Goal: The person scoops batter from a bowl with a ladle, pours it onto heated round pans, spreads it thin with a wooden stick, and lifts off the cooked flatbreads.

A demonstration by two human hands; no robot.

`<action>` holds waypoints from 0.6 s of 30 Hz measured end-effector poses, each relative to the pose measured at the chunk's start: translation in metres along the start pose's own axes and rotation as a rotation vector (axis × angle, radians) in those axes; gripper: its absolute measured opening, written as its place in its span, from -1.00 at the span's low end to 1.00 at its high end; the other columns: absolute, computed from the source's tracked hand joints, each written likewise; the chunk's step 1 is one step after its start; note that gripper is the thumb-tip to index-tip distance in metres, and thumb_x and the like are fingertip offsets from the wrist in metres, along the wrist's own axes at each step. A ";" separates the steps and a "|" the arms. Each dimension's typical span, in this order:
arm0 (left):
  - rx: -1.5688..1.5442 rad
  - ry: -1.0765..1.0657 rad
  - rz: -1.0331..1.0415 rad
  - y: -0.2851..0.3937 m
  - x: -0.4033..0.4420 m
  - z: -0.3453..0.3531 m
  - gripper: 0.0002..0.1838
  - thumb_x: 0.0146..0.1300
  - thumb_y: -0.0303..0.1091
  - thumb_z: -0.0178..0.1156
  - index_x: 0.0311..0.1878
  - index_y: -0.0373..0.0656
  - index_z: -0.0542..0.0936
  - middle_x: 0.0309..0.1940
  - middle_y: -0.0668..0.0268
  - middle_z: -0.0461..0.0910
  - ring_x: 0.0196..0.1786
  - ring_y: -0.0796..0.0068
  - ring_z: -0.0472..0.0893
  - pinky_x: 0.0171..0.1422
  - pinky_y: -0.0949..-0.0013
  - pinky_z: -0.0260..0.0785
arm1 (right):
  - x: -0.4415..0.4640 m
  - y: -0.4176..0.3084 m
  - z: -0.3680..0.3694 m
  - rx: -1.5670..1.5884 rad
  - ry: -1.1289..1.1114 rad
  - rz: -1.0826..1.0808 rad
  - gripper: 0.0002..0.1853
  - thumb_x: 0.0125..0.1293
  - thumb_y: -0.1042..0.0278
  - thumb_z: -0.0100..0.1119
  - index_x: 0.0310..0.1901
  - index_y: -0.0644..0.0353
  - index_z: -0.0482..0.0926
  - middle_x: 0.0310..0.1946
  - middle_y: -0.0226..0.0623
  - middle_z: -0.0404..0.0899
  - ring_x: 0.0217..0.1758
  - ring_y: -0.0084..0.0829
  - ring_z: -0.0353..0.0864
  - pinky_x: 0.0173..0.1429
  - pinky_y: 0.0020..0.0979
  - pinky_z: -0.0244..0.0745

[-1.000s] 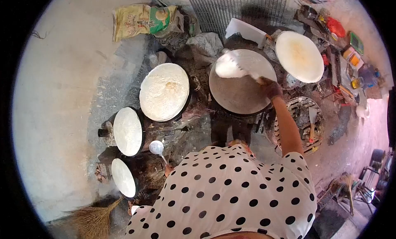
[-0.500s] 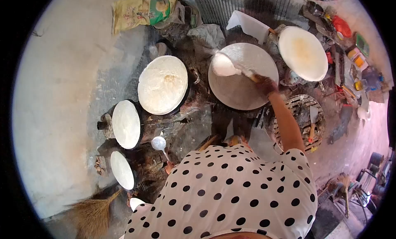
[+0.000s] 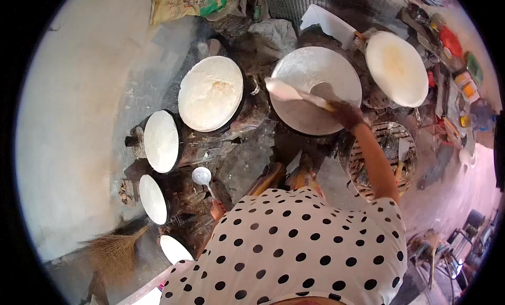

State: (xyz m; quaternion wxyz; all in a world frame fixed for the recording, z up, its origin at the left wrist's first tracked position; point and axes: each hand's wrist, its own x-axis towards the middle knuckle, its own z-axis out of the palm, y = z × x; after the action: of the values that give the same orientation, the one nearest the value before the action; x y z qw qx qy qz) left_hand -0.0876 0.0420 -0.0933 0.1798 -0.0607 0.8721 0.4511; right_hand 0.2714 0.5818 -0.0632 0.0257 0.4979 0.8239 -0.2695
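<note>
The big round gray metal pan [image 3: 315, 115] has a pale, shiny layer on part of its flat top. The right hand [image 3: 347, 114] grips the handle of a long white spreader [image 3: 286, 91]. The spreader is over the big pan, its blurry end near the left edge; I cannot tell if it touches. The left hand [image 3: 216, 208] is closed around the thin handle of a round silvery ladle [image 3: 201, 175], down and left of the big pan.

Left of the big pan is a wide white disc [image 3: 211, 94], bumpy with a brown spot. Right of it is a smooth white disc [image 3: 397, 68] with a soft tan middle. A round barred metal rack [image 3: 365, 171] is below and right of the pan, partly under the right arm. A scratchy straw broom [image 3: 113, 250] lies far down and left of the pan.
</note>
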 end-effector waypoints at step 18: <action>-0.057 -0.377 -0.068 0.010 0.066 0.007 -0.50 0.38 0.08 -0.01 -0.57 -0.09 0.42 -0.82 0.44 0.26 -0.81 0.60 0.20 -0.70 0.41 0.03 | -0.137 0.038 0.094 0.419 0.361 0.060 -0.47 0.21 0.36 0.23 0.25 -0.08 0.43 0.08 -0.20 0.55 0.09 -0.25 0.55 0.12 -0.28 0.48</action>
State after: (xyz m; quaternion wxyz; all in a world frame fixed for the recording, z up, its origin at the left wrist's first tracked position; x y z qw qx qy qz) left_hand -0.1500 0.0575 -0.1135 0.3532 -0.0096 0.8072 0.4728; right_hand 0.3503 0.4405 -0.1167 -0.2169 0.5567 0.7263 -0.3400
